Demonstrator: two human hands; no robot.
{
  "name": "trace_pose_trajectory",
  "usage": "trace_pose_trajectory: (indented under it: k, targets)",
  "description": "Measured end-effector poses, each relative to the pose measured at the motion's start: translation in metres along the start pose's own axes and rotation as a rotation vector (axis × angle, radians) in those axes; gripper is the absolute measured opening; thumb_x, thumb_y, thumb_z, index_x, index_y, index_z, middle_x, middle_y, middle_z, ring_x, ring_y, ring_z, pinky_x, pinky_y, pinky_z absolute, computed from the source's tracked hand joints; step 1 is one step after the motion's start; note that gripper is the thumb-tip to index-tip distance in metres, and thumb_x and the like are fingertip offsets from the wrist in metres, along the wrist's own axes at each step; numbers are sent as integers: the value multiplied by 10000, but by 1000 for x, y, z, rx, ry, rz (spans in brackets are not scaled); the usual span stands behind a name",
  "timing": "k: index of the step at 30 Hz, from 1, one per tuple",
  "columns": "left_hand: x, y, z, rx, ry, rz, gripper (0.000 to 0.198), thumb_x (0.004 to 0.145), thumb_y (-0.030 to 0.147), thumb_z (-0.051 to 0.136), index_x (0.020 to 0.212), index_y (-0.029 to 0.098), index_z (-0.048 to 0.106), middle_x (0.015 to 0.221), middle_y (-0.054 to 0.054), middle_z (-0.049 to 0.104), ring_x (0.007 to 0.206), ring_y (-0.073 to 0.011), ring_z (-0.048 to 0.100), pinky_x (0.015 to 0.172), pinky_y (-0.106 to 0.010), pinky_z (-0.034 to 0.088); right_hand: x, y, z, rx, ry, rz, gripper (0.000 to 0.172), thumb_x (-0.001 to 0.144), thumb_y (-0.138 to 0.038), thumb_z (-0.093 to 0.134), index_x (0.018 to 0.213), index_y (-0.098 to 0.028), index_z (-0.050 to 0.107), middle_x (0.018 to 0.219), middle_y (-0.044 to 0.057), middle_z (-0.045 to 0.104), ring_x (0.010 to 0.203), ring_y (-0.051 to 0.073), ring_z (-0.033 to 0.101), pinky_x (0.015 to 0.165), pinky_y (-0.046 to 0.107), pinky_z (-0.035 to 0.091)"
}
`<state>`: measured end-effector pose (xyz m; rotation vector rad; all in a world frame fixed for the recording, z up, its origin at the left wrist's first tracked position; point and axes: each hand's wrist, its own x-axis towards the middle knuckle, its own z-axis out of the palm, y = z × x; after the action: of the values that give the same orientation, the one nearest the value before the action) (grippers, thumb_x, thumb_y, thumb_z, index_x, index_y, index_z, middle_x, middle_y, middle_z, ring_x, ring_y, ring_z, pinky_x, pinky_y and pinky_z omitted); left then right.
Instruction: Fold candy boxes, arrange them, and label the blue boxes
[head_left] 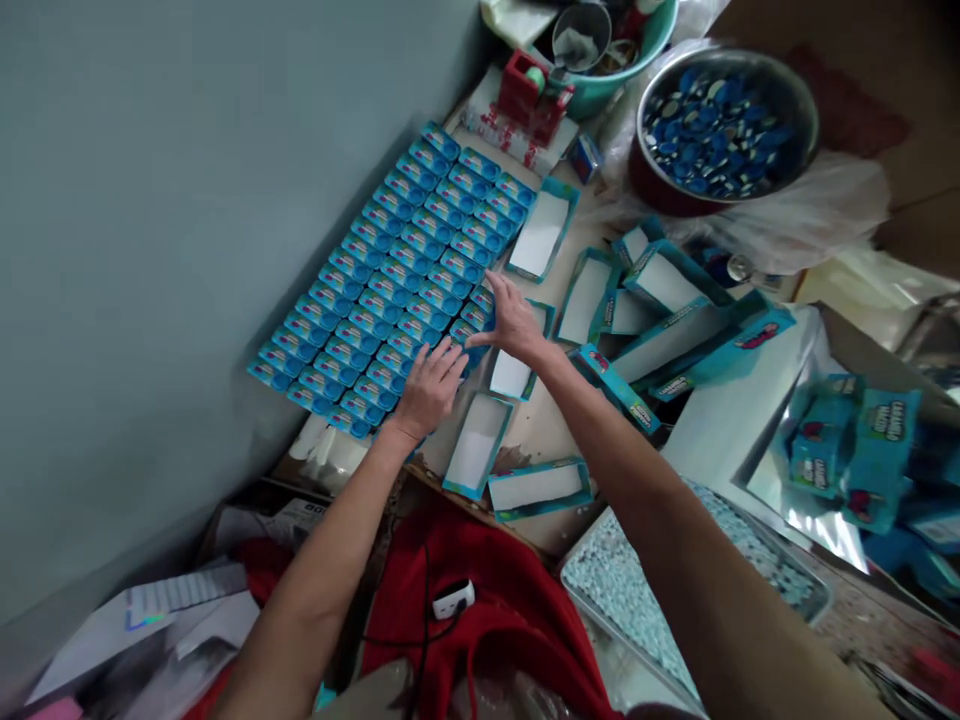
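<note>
Rows of small blue printed packs (386, 270) stand close together on the table against the grey wall. My left hand (431, 388) lies at the near edge of the rows, fingers stretched out over the end packs. My right hand (514, 318) is at their right side, its thumb apart from the fingers, and its fingertips reach the packs there. Neither hand is closed round anything, though the right palm's inner side is partly hidden. Below the right wrist sits an open teal box tray (512, 375) with a white inside.
More open teal trays (478, 445) lie to the right, some piled up. A metal bowl (727, 130) holds blue-and-white round pieces. Beyond are a red tape dispenser (532, 98) and a teal basin (637, 65). A tray of pale blue pellets (637, 585) stands near the front right.
</note>
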<state>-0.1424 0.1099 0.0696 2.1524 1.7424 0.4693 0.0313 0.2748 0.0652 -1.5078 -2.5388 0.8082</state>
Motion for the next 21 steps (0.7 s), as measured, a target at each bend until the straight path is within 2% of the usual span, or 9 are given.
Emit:
trace_pose_trajectory:
  k: [2, 4, 6, 9, 12, 15, 18, 21]
  targets:
    - [-2, -8, 0, -4, 44, -37, 446, 1052, 199, 396, 1429, 175, 632, 1469, -142, 655, 1520, -284, 478, 1305, -573, 317, -3, 1, 10, -22, 10, 20, 1279, 718, -564, 910, 1694, -165, 186, 1671, 251, 329, 1555, 399, 319, 1239, 555, 312]
    - [-6, -10, 3, -4, 70, -68, 442, 1055, 204, 395, 1427, 165, 630, 1463, -149, 658, 1531, -275, 465, 1306, -551, 324, -6, 0, 15, -25, 12, 52, 1266, 729, -563, 900, 1691, -151, 189, 1623, 253, 393, 1510, 400, 376, 1217, 538, 334]
    - [-9, -9, 7, -3, -7, 2, 462, 1050, 248, 457, 1488, 161, 575, 1553, -155, 587, 1584, -297, 380, 1320, -583, 274, -5, 0, 16, -5, -2, 77, 1206, 762, -555, 874, 1686, -151, 212, 1560, 241, 467, 1446, 393, 444, 1174, 510, 377]
    - [-10, -9, 11, 28, -137, 109, 570, 1034, 323, 540, 1577, 166, 467, 1673, -159, 445, 1628, -359, 264, 1314, -694, 153, 2, 4, 13, 4, -24, 77, 1129, 798, -543, 837, 1679, -167, 240, 1520, 225, 511, 1385, 392, 495, 1130, 499, 401]
    - [-14, -14, 13, 53, -140, 124, 550, 1049, 355, 530, 1565, 172, 473, 1675, -163, 439, 1628, -359, 263, 1311, -692, 150, 4, 4, 9, -46, -30, 73, 1108, 802, -514, 821, 1672, -138, 247, 1528, 228, 502, 1387, 386, 493, 1144, 492, 390]
    - [-18, -19, 12, 44, -125, 143, 517, 1043, 362, 547, 1529, 192, 512, 1650, -166, 472, 1624, -340, 284, 1319, -658, 175, 0, -10, 7, -157, -32, 99, 1159, 734, -470, 851, 1660, -93, 266, 1552, 244, 476, 1407, 401, 459, 1211, 516, 318]
    - [-16, -20, 14, 46, -105, 123, 503, 1026, 340, 567, 1510, 209, 528, 1635, -169, 488, 1615, -343, 305, 1317, -672, 159, -2, -27, 8, -226, -32, 192, 1195, 707, -423, 835, 1672, -76, 223, 1561, 261, 457, 1404, 418, 440, 1246, 573, 246]
    - [-11, -19, 17, 55, -88, 115, 519, 1012, 323, 578, 1515, 207, 521, 1643, -171, 477, 1614, -351, 304, 1313, -681, 149, 2, -35, 9, -247, -24, 246, 1189, 724, -402, 802, 1690, -104, 176, 1506, 255, 489, 1355, 412, 469, 1220, 580, 279]
